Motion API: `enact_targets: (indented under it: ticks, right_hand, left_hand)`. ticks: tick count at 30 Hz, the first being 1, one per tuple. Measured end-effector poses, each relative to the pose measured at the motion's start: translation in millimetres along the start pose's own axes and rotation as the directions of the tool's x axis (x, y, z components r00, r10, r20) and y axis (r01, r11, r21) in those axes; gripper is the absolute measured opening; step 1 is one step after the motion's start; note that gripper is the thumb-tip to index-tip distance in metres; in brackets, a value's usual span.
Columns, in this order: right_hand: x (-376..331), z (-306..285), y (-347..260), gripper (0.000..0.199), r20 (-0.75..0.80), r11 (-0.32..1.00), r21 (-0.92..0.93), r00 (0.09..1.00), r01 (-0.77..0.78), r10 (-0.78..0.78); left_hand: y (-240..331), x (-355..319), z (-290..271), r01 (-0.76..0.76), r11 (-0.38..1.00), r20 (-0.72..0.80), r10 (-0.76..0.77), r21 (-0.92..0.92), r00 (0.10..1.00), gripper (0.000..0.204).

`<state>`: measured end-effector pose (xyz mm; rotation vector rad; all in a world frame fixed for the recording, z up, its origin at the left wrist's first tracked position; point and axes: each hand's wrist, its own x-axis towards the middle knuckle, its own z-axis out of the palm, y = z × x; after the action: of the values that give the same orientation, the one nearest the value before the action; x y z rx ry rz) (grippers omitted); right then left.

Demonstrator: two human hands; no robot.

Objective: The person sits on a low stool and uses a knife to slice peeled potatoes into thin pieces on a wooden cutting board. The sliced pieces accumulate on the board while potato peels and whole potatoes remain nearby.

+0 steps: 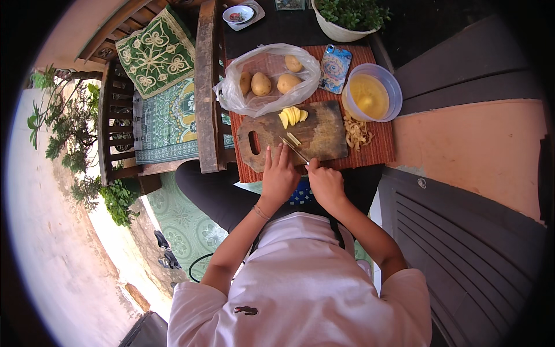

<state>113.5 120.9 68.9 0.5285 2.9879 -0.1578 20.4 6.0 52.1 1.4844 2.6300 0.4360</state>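
Observation:
A worn wooden cutting board (321, 136) with a slot handle lies in front of me. My right hand (325, 180) grips a knife (296, 151) at the board's near edge, its blade slanting up and left over the wood. My left hand (280, 173) rests with fingers stretched out on the board's near edge, left of the knife. Just beyond the blade lie a few thin potato sticks (293, 139). Farther up the board sits a fanned pile of yellow potato slices (292, 117). Nothing shows held in my left hand.
Behind the board, a clear plastic bag (272, 58) holds several unpeeled potatoes (261, 84). A phone (335, 68) lies beside it. To the right stand a plastic tub (395, 101) of yellowish liquid and a heap of peelings (357, 134). A potted plant (341, 30) is at the back.

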Motion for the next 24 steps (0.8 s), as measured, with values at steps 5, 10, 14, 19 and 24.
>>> enact_targets:
  ticks: [5, 10, 14, 19, 24]
  right_hand:
    - [3, 3, 5, 0.027, -0.019, 0.997, 0.077, 1.0, 0.023, -0.021]
    - [6, 5, 10, 0.027, 0.038, 0.993, 0.114, 0.999, 0.019, -0.024]
    - [8, 4, 12, 0.027, 0.072, 0.994, 0.11, 0.997, 0.017, -0.025]
    - [11, 7, 16, 0.028, 0.078, 0.986, 0.163, 0.996, 0.031, -0.044]
    - [11, 12, 17, 0.028, 0.1, 0.979, 0.2, 0.994, 0.027, -0.048]
  left_hand:
    - [0, 0, 4, -0.012, 1.0, -0.016, 0.012, -0.009, 1.0, 0.048]
    - [0, 2, 4, -0.016, 1.0, -0.035, 0.015, -0.02, 0.999, 0.046]
    - [0, 3, 4, -0.009, 0.999, -0.049, 0.007, -0.041, 0.999, 0.046]
    - [0, 3, 7, -0.005, 0.997, -0.077, -0.001, -0.073, 0.997, 0.047]
    - [2, 1, 5, -0.021, 0.999, -0.091, 0.016, -0.05, 0.996, 0.043]
